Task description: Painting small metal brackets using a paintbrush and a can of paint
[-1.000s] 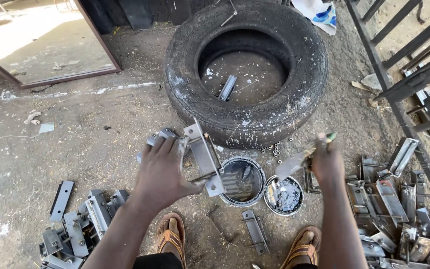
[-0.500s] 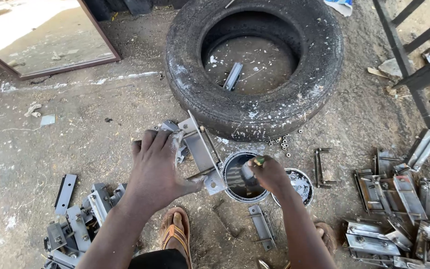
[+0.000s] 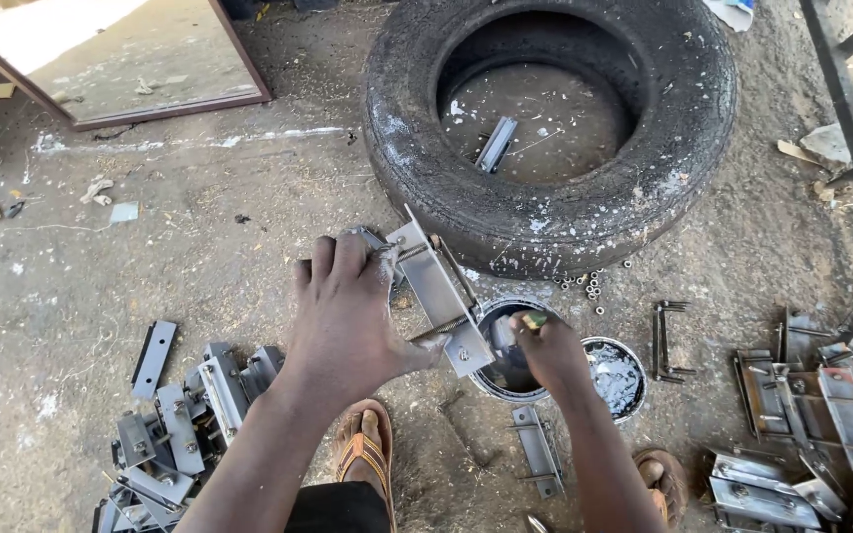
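The left hand (image 3: 352,321) was closed around a grey metal bracket (image 3: 436,291), fingers wrapped over its upper end and thumb pressed near the lower end, so the long flat plate stood tilted in the air above the dirt ground (image 3: 180,247) with one face turned toward the right hand. Held that way, the plate seemed to be offered up for coating rather than simply carried.

The right hand (image 3: 550,355) was bunched tight around the handle of a small brush (image 3: 535,319), of which only the yellowish tip showed above the knuckles. The hand sat over the paint tin (image 3: 505,370), apparently so the brush could be loaded with the silver paint; the bristles were hidden, so I cannot tell whether they touched the paint. A second tin (image 3: 619,375), with pale paint inside, stood touching the first on its right.

Just beyond the tins lay a big old tyre (image 3: 545,212), flecked with paint, with one grey piece resting inside its ring, perhaps set there to dry. A heap of similar brackets (image 3: 190,415) lay at the lower left of the ground, and another heap (image 3: 812,415) at the lower right. Sandalled feet (image 3: 367,454) rested below the hands.
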